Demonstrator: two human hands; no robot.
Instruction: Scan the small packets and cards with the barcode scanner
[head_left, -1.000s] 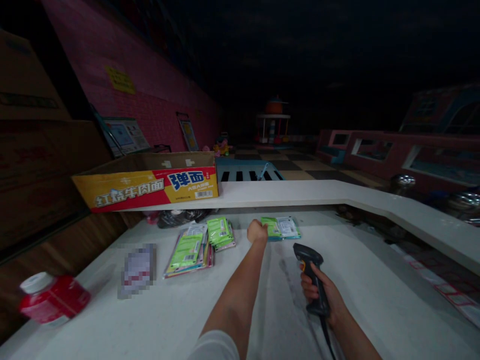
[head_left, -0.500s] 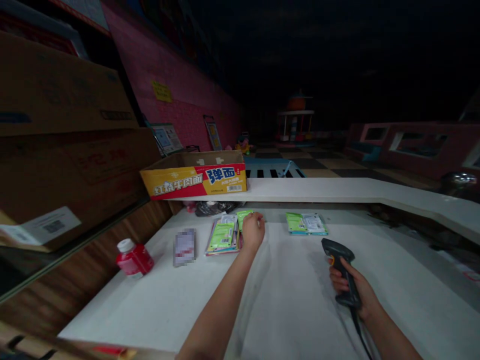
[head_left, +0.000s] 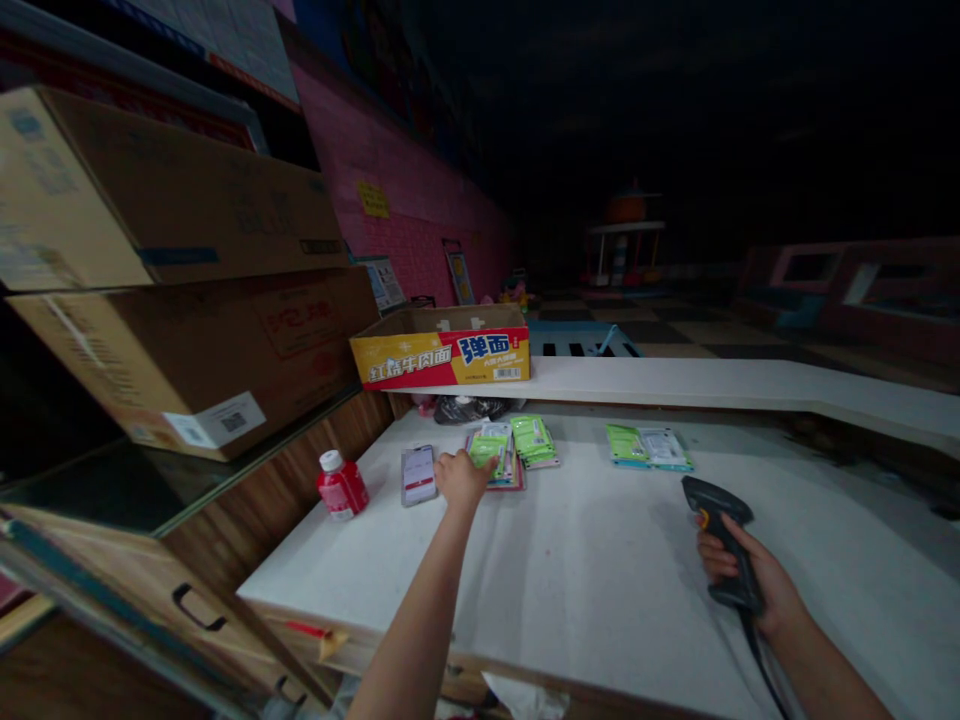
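We expect the packets [head_left: 495,452] piled on the tabletop [head_left: 585,580] to be light, floppy and slippery — best pinched by an edge — with our left hand [head_left: 459,480] at their left side, its grip unclear, and our right hand [head_left: 774,588] holding the barcode scanner [head_left: 716,499].

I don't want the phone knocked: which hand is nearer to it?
Left. The left hand is close beside the phone, on its right, contact unclear; the right hand is much farther to the right, holding the scanner.
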